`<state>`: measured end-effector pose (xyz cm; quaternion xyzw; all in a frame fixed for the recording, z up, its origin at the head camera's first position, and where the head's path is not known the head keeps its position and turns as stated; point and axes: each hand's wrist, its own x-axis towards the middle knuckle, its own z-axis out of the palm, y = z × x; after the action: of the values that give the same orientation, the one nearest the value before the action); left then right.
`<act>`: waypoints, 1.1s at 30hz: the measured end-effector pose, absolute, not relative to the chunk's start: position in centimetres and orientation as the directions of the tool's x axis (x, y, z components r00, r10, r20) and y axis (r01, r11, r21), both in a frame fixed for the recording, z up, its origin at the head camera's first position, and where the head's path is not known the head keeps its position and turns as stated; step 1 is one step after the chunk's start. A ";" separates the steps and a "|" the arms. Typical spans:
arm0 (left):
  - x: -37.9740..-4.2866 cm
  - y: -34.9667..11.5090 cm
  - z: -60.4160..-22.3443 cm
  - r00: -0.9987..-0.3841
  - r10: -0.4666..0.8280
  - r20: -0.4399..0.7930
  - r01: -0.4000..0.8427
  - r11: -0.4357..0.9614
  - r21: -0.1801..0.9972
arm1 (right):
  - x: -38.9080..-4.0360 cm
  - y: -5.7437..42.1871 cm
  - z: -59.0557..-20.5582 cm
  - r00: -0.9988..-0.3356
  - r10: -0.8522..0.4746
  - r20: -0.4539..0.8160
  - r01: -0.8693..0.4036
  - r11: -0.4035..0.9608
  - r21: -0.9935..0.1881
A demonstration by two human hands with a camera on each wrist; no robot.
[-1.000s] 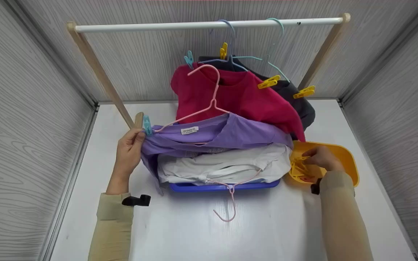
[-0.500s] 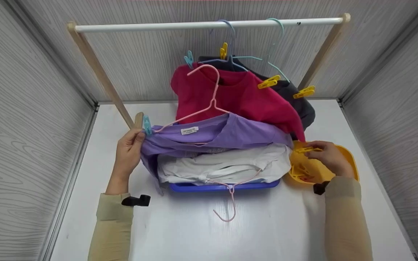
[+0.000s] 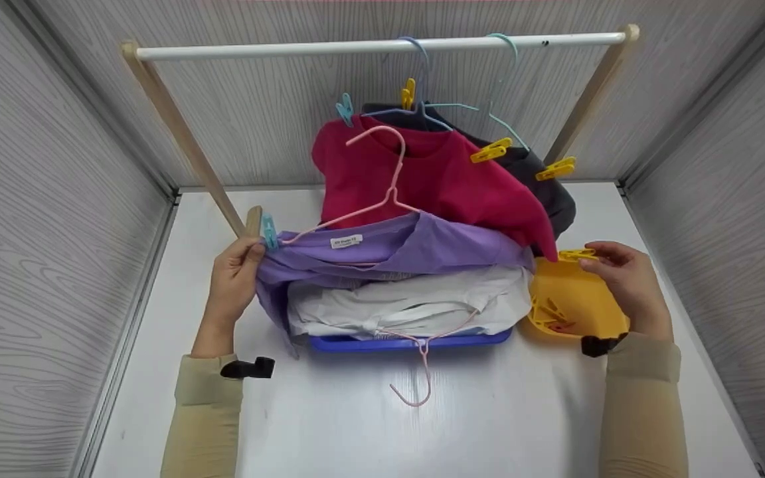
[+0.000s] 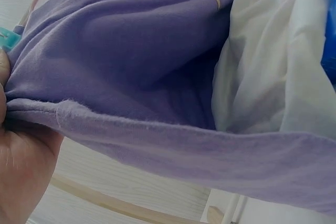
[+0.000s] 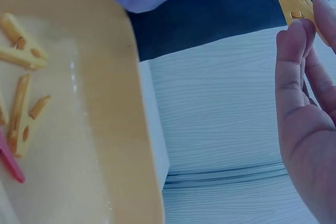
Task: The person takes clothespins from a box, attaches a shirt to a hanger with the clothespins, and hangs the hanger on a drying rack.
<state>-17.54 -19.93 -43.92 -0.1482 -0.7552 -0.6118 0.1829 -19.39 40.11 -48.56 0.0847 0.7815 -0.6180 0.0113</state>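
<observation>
My left hand pinches the left shoulder of a purple shirt, right beside a light-blue clothespin clipped there. A pink hanger sits inside the shirt's neck, its hook up in front of a red shirt. In the left wrist view the purple fabric is pulled taut from the thumb. Over the back of a yellow bin, my right hand holds a yellow clothespin between thumb and fingers. More yellow clothespins and a red one lie in the bin.
A white rail on wooden legs carries the red shirt and a dark shirt on hangers with clothespins. White cloth lies on a blue tray, with another pink hanger sticking out toward the front.
My right hand has come up out of the yellow bin with a yellow clothespin and moved back and right. The pink hanger's hook has dipped slightly. My left hand keeps its grip.
</observation>
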 end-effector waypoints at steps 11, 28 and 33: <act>-18.9 -21.1 -46.2 -0.896 0.029 0.444 0.444 0.102 0.890 | -18.2 38.8 -45.6 -0.998 0.061 0.013 -0.014 -0.021 -1.000; -19.2 -20.9 -46.4 -0.865 -0.028 0.501 0.502 -0.049 0.864 | -17.8 33.5 -40.4 -0.928 0.025 0.371 -0.370 0.047 -0.928; -19.0 -20.6 -46.1 -0.866 -0.026 0.499 0.500 -0.066 0.864 | -18.3 31.8 -39.8 -0.900 0.024 0.435 -0.429 0.117 -0.896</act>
<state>-18.98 -20.60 -46.09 -0.1799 -0.6576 -0.7076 0.1859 -18.29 31.84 -39.83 -0.1393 0.7267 -0.6497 -0.1744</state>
